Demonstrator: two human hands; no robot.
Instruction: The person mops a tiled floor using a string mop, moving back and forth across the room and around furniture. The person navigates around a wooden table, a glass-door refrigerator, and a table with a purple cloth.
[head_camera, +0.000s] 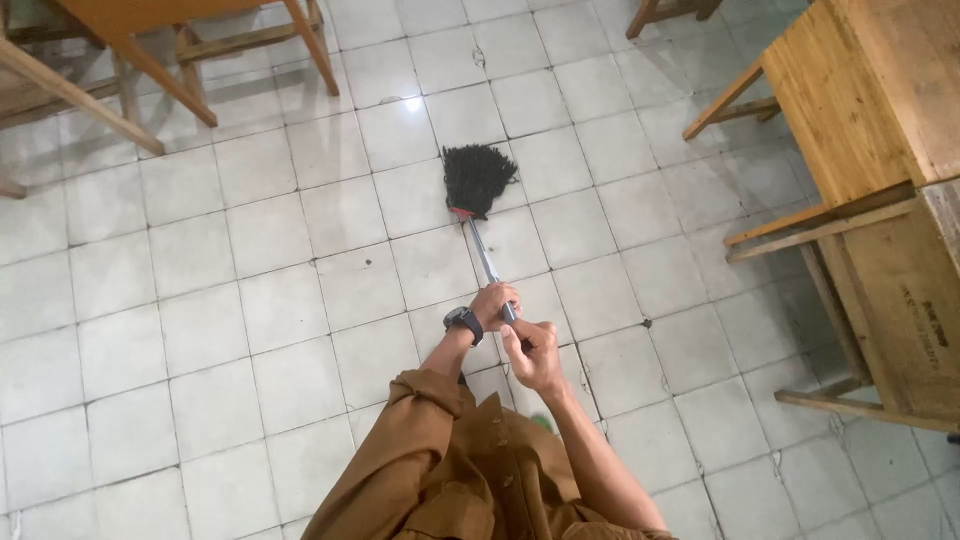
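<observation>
At far left, wooden chair legs (120, 70) stand on the white tiled floor (240, 330), whose tiles show no plain wet or dry division, so how much has been mopped cannot be told. At centre, the left hand (492, 303), with a wristwatch (464, 321) on its wrist, is closed around the metal mop handle (484, 255), and just nearer the right hand (533, 355) grips the same shaft; the black mop head (477, 178) rests on the tiles farther off. At right stands a wooden desk (870, 110), well apart from the mop.
</observation>
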